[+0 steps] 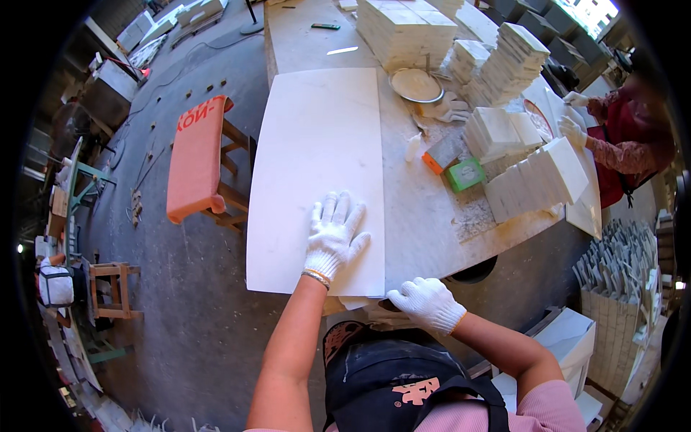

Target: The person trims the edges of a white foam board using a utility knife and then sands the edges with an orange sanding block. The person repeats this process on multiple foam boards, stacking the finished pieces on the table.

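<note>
A large white tile slab (317,173) is lying flat along the left side of a dusty stone worktable (425,216), its left edge overhanging the table above the grey floor. The person's left hand (332,234), in a white knit glove, is pressing down on the slab's near end with fingers spread and released, gripping nothing. The right hand (427,302), gloved likewise, is curling its fingers around the slab's near right corner at the table's rim, apparently grasping the edge there. Judging from this, the slab is being steadied or shifted into position on the table, and any further move would call for a firm hold on both sides, since the overhanging edge could tip. Just beside the slab on the right are lying a small white bottle (412,147), an orange block (434,160) and a green box (465,174), with stacks of small white tiles (518,158) beyond. A round dish (415,85) is sitting farther up. A co-worker's gloved hand (572,131) is working at the table's far right. An orange-topped bench (198,155) is standing on the floor to the left.
</note>
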Demonstrator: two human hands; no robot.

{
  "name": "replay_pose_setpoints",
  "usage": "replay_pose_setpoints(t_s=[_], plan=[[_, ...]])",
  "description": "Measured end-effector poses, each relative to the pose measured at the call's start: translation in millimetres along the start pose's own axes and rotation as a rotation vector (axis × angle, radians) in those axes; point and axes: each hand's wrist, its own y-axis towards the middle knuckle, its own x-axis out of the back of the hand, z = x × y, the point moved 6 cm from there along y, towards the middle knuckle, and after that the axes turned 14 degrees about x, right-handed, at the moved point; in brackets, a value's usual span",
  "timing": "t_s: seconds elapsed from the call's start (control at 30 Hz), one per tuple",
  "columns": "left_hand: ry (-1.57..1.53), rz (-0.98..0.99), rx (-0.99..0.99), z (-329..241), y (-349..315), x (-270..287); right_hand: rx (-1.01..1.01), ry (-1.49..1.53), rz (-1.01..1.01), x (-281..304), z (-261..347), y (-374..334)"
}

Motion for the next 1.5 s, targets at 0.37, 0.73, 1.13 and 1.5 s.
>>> replay_pose_setpoints(t_s=[0.37, 0.73, 1.13, 1.5], plan=[[-0.002, -0.011, 0.000, 2, 0, -4, -0.030, 0.007, 0.043, -3, 4, 3], [0.008, 0.039, 0.011, 1, 2, 0, -0.016, 0.046, 0.048, 3, 7, 9], [0.005, 0.014, 0.008, 0, 2, 1, -0.012, 0.045, 0.043, -4, 1, 6], [0.002, 0.025, 0.017, -3, 2, 4, -0.004, 0.033, 0.125, -30, 9, 6]])
